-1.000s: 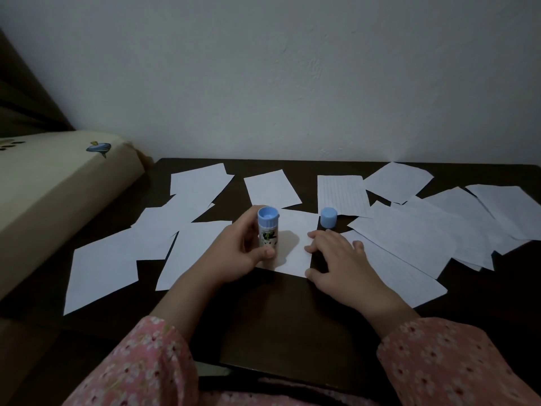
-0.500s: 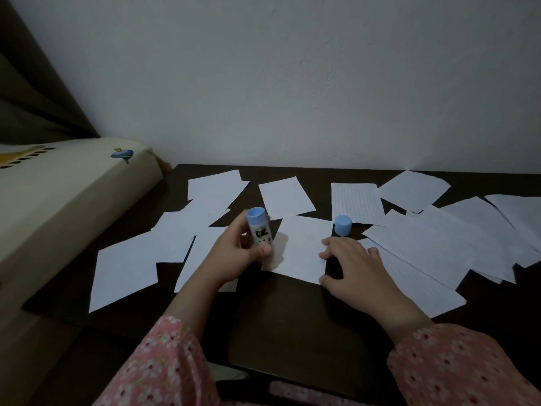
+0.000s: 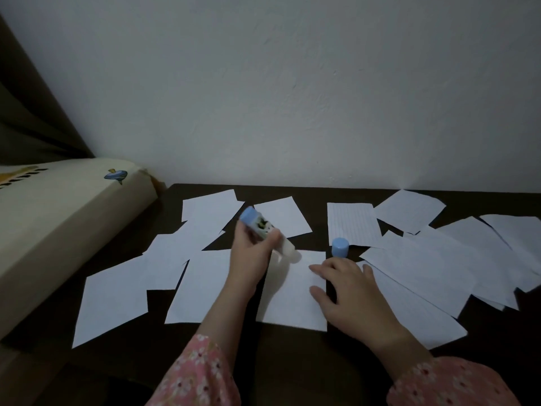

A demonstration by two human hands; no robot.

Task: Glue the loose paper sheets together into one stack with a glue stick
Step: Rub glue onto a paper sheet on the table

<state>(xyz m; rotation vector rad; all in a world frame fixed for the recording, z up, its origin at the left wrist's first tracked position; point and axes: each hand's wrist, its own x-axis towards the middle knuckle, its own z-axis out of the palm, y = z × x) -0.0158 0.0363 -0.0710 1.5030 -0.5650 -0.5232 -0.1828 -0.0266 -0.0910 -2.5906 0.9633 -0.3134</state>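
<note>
My left hand (image 3: 251, 253) grips an uncapped glue stick (image 3: 263, 230), tilted with its blue base up-left and its white tip down on the top left corner of a white sheet (image 3: 292, 300) in front of me. On that sheet's right edge my right hand (image 3: 348, 297) rests flat, fingers spread. The stick's blue cap (image 3: 340, 247) stands on the dark table (image 3: 292, 356) just beyond my right fingers. Several loose white and lined paper sheets (image 3: 415, 265) lie scattered left, right and behind.
A cream mattress or cushion (image 3: 58, 218) runs along the table's left side. A plain wall (image 3: 292, 98) stands right behind the table. Overlapping sheets (image 3: 117, 297) cover most of the left part of the tabletop.
My left hand has tipped the glue stick from upright to slanted and brought its tip down onto the sheet's top left corner. My right hand stays on the sheet.
</note>
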